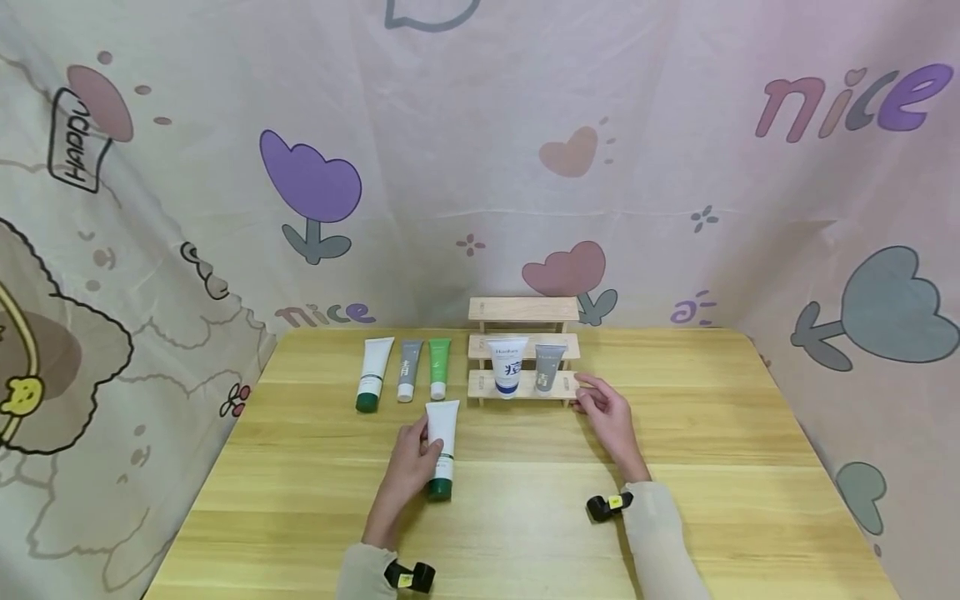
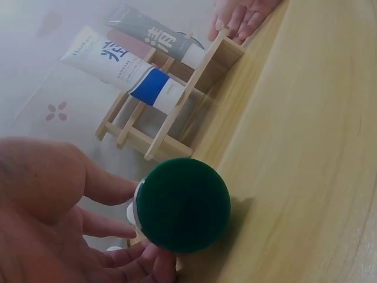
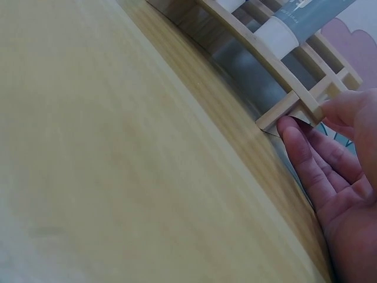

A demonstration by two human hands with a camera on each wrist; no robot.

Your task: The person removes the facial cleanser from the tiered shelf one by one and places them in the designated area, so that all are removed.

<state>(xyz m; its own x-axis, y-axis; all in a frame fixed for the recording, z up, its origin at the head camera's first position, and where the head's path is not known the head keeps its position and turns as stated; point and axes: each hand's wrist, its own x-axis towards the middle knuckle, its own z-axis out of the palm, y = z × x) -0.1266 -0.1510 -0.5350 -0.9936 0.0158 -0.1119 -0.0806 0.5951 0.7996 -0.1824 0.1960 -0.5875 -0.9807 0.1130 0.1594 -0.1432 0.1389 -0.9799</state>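
Observation:
A white squeeze tube (image 1: pixel 443 429) with a dark green cap (image 2: pixel 184 205) is held in my left hand (image 1: pixel 408 467), thumb on one side and fingers on the other, cap end toward me. At the right end of a small three-step wooden display stand (image 1: pixel 522 310), my right hand (image 1: pixel 611 423) pinches the lowest step, the thumb above and the fingers beneath it. On that step stand a white tube with a blue band (image 1: pixel 507 358) and a grey tube (image 1: pixel 549 365), both upright and leaning back.
Left of the stand, a white tube with a green cap (image 1: pixel 374 371), a grey tube (image 1: pixel 408 367) and a green tube (image 1: pixel 438 362) lie in a row on the wooden table (image 1: pixel 720 450). Behind the table hangs a printed cloth (image 1: pixel 450 150).

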